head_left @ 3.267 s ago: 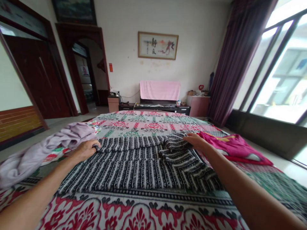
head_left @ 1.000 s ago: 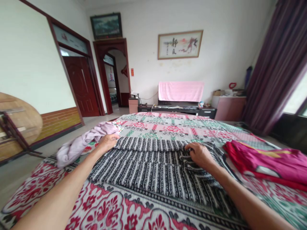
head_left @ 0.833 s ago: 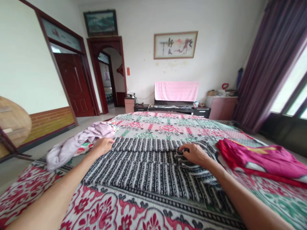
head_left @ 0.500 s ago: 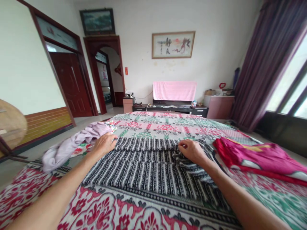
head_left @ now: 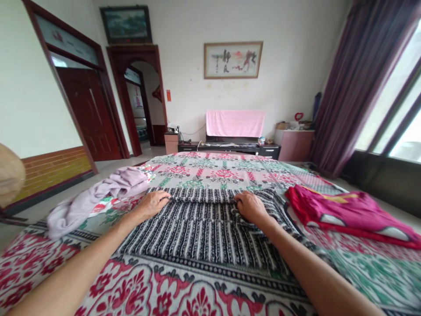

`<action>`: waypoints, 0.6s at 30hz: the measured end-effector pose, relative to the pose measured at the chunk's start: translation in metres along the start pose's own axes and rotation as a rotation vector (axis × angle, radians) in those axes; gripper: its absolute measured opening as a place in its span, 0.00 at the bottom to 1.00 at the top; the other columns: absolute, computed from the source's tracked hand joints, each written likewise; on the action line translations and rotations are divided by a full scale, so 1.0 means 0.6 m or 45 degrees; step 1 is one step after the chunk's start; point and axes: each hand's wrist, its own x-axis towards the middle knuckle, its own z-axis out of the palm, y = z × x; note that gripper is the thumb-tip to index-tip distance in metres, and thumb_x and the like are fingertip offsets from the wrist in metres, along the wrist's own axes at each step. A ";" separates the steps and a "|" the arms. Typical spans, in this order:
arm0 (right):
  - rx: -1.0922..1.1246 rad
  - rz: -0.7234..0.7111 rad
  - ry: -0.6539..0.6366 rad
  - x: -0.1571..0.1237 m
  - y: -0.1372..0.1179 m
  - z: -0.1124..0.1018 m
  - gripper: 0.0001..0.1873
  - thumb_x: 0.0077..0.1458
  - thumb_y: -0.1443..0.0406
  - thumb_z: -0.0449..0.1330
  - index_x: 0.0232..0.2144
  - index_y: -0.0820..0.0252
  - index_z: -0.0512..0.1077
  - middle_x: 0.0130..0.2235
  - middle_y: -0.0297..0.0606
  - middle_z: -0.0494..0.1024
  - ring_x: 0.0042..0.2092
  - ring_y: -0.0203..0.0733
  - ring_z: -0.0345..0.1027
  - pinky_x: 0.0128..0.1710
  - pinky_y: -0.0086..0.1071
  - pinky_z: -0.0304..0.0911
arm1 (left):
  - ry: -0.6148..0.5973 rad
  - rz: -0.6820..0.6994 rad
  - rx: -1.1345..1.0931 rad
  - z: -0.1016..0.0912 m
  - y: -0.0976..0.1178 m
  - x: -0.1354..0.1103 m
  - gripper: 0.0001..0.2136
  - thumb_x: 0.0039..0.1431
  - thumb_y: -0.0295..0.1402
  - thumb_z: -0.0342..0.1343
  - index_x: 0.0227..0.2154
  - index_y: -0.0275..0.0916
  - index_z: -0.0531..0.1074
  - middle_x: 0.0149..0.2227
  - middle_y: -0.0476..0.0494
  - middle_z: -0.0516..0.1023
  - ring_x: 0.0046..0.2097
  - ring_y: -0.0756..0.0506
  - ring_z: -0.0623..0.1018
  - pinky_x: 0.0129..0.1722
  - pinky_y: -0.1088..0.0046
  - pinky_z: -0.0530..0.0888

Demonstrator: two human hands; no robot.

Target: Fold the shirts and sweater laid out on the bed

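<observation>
A black-and-white striped knit garment (head_left: 197, 237) lies spread on the bed, with a raised fold along its far edge. My left hand (head_left: 154, 204) grips the left part of this fold, fingers curled over the cloth. At the right part, my right hand (head_left: 251, 205) is closed on the same fold, thumb and fingers pinching it. Bunched striped cloth shows beside and under my right wrist. Both forearms reach in from the bottom of the view.
A flower-patterned bed cover (head_left: 194, 294) lies beneath everything. Left of the garment is a crumpled pale lilac cloth (head_left: 98, 197); to the right are folded magenta and red clothes (head_left: 351, 215). Beyond the bed stands a low cabinet (head_left: 269, 151) below a pink towel (head_left: 235, 123).
My left hand has slid inward and a little nearer along the far edge, its fingers now curled over the fold. My right hand has shifted slightly inward. The view has turned slightly right.
</observation>
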 end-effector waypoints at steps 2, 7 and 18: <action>0.056 0.011 0.085 0.000 0.003 -0.006 0.14 0.53 0.70 0.50 0.34 0.60 0.76 0.37 0.42 0.78 0.39 0.41 0.71 0.38 0.28 0.58 | -0.019 -0.027 -0.003 -0.002 0.002 0.001 0.16 0.59 0.36 0.43 0.40 0.42 0.77 0.42 0.45 0.79 0.44 0.45 0.76 0.49 0.69 0.70; 0.123 0.047 0.122 0.000 0.013 -0.013 0.15 0.54 0.69 0.49 0.30 0.60 0.76 0.31 0.41 0.79 0.35 0.41 0.72 0.36 0.28 0.58 | -0.065 -0.023 -0.004 -0.008 0.006 0.001 0.16 0.58 0.36 0.44 0.38 0.43 0.77 0.43 0.45 0.79 0.46 0.44 0.76 0.50 0.69 0.69; 0.152 -0.397 0.199 -0.008 0.000 -0.013 0.14 0.50 0.71 0.51 0.33 0.59 0.76 0.37 0.40 0.77 0.41 0.39 0.69 0.44 0.28 0.59 | 0.039 0.030 -0.018 -0.031 0.042 -0.004 0.18 0.59 0.42 0.47 0.41 0.40 0.78 0.48 0.42 0.78 0.50 0.44 0.75 0.54 0.69 0.67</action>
